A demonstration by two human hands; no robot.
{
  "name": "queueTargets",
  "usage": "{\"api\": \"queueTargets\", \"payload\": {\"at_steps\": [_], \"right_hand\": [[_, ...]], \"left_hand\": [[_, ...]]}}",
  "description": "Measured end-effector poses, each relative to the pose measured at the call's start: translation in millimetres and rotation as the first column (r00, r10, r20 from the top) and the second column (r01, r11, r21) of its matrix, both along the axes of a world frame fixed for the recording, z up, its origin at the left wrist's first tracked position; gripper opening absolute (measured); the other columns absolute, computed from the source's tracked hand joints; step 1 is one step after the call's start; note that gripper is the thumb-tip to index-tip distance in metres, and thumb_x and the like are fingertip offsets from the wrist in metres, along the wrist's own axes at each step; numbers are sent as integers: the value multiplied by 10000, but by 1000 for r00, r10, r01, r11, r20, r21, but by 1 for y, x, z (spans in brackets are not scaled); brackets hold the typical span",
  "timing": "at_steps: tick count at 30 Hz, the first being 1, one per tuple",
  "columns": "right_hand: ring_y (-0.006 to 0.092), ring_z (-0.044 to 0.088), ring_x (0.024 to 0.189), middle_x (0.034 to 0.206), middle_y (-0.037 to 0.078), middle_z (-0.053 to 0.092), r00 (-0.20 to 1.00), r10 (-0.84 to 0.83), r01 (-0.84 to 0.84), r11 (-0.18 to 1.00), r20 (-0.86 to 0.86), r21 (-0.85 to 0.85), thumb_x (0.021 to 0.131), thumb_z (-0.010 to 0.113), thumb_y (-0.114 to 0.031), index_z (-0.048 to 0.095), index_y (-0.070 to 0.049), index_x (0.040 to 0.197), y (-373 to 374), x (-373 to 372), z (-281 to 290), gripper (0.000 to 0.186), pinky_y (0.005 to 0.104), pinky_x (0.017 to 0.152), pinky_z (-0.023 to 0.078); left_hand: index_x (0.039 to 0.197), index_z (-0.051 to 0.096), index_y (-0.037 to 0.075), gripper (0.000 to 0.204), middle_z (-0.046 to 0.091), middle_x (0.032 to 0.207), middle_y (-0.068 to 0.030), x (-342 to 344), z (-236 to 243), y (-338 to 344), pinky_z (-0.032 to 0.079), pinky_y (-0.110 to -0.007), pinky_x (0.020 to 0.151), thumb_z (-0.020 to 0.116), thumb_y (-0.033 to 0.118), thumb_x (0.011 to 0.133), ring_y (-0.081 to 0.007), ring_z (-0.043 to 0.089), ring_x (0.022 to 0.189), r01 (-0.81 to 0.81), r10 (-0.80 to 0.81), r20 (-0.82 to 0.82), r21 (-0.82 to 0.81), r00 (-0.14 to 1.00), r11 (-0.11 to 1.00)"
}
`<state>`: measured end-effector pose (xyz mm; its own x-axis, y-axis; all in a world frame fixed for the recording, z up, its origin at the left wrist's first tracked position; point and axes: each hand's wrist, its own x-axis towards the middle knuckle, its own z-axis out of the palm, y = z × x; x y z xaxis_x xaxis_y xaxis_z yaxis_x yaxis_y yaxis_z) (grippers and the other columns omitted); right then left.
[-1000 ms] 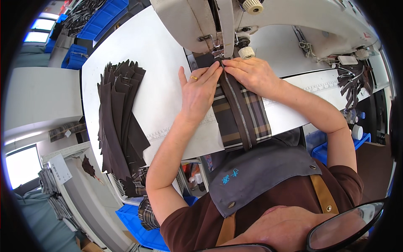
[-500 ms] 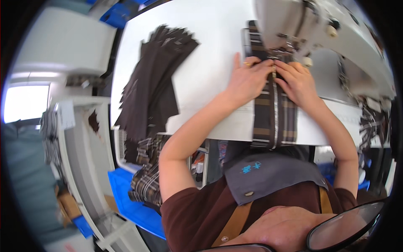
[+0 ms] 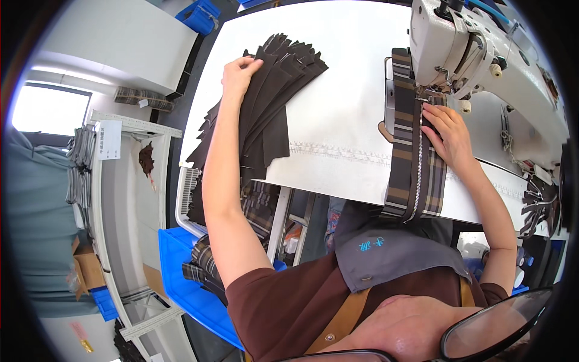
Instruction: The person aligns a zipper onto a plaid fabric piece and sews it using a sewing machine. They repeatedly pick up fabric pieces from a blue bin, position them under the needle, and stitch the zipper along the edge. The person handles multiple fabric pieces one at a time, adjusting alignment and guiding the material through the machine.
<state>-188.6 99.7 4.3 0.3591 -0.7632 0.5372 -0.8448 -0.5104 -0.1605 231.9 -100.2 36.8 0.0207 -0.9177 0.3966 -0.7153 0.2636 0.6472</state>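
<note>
My left hand (image 3: pixel 240 71) has reached to the upper left of the fanned pile of dark brown fabric pieces (image 3: pixel 271 108), its fingers pinching the edge of a piece there. My right hand (image 3: pixel 445 133) lies with fingers spread on the plaid fabric strip (image 3: pixel 401 181) with a metal zipper (image 3: pixel 417 187) on it. Those fingertips rest beside the zipper, just below the presser foot (image 3: pixel 422 92) of the white sewing machine (image 3: pixel 440 36). The strip's lower end hangs over the table's front edge.
The white table (image 3: pixel 344 96) has a printed ruler. A white basket (image 3: pixel 188 193) and a blue bin (image 3: pixel 175 271) with plaid fabric stand at its left front. A white rack (image 3: pixel 126 205) is farther left. Several dark strips (image 3: pixel 537 205) lie at the right.
My left hand has left the zipper and moved left to the dark pieces. My right hand remains on the strip. The view has turned, so the table appears farther right.
</note>
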Motion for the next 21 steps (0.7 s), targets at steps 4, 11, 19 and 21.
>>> {"api": "queueTargets", "payload": {"at_steps": [4, 11, 19, 21], "right_hand": [[261, 554, 1025, 1126, 73, 611, 1000, -18, 18, 1000, 0, 12, 766, 681, -148, 621, 3, 1021, 2, 0, 1, 303, 364, 865, 449], [241, 564, 1000, 1117, 64, 618, 1000, -14, 14, 1000, 16, 0, 774, 675, -183, 634, -18, 1007, -1, -5, -9, 288, 361, 853, 454], [192, 555, 949, 1103, -2, 627, 999, -41, 39, 997, -32, -64, 785, 657, -260, 652, -52, 989, -1, -5, -10, 291, 329, 841, 433], [189, 556, 943, 1103, -7, 627, 998, -51, 50, 997, -21, -54, 787, 656, -261, 657, -56, 984, 1, -6, -10, 284, 330, 840, 434]], "left_hand": [[828, 691, 33, 122, 688, 897, -126, -1, 24, -6, 453, -304, 840, 676, 150, 800, -197, 635, 909, 5, 32, 43, -676, 999, 737], [995, 677, 36, 171, 629, 743, 15, -94, 128, 156, 359, -166, 553, 566, 58, 866, -15, 473, 617, 248, -253, -186, -51, 950, 968], [1032, 652, -21, 277, 610, 898, -51, -130, 24, 203, 420, -193, 723, 467, -94, 840, -101, 531, 809, 724, -412, -716, 187, 563, 663], [1089, 636, 15, 331, 593, 970, -68, -133, 10, 194, 430, -218, 764, 487, -87, 811, -144, 540, 861, 684, -528, -481, 238, 700, 689]]}}
